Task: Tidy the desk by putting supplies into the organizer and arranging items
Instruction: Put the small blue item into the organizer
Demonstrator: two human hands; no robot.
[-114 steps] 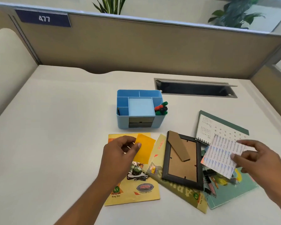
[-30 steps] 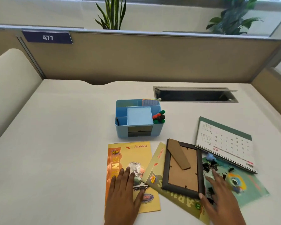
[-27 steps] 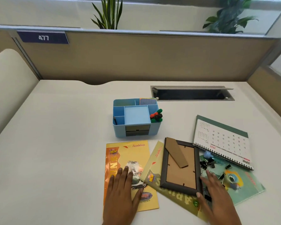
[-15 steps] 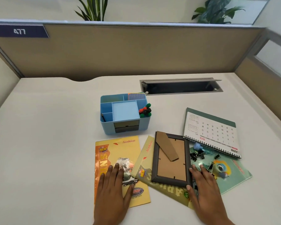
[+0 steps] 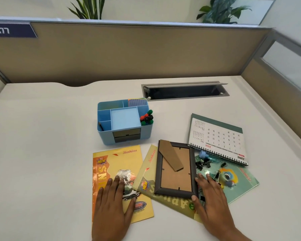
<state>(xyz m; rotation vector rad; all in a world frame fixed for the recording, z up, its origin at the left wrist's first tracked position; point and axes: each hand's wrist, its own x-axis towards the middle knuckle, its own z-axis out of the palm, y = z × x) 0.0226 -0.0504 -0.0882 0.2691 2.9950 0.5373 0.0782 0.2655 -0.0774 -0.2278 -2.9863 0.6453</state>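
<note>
Head camera is looking down on the desk (image 5: 42, 153), and I am watching both hands lying flat on the clutter. The left hand (image 5: 111, 206) is pressing palm-down on the yellow booklet (image 5: 122, 160), fingers straight and slightly spread, gripping nothing. The right hand (image 5: 214, 200) is resting with fingers extended on the green booklet (image 5: 240, 180), just beside the right edge of the picture frame (image 5: 175, 176). Its thumb is touching the frame's near corner, and it is holding nothing either. Black binder clips (image 5: 202, 165) are lying scattered around those fingers. The frame is lying face down across an olive booklet (image 5: 148, 173). A desk calendar (image 5: 217, 138) is overlapping the green booklet's far edge. The blue organizer (image 5: 123, 122) is standing behind the booklets, holding red, green and black pieces (image 5: 147, 117) in its right compartment.
</note>
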